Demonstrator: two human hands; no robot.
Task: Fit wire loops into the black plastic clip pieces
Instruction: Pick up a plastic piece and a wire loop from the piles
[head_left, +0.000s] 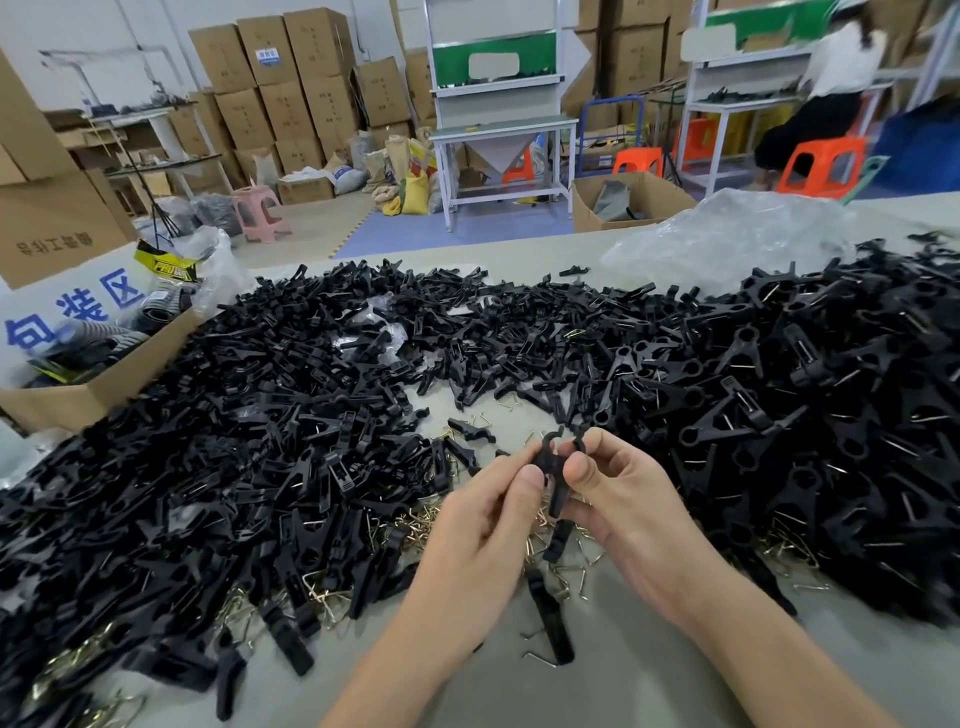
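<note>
The clip (558, 460) is held just above the table (649, 686) with its curved prongs pointing away. The left hand (488, 514) and right hand (621, 493) are close together, thumbs and fingers pinching it from either side. Whether a wire is already seated cannot be told. Best to keep the halves square and press evenly, not twist. Spare wire loops (571, 574) lie just beneath, with loose pieces (234, 426) heaped to the left and another heap (810, 405) to the right.
</note>
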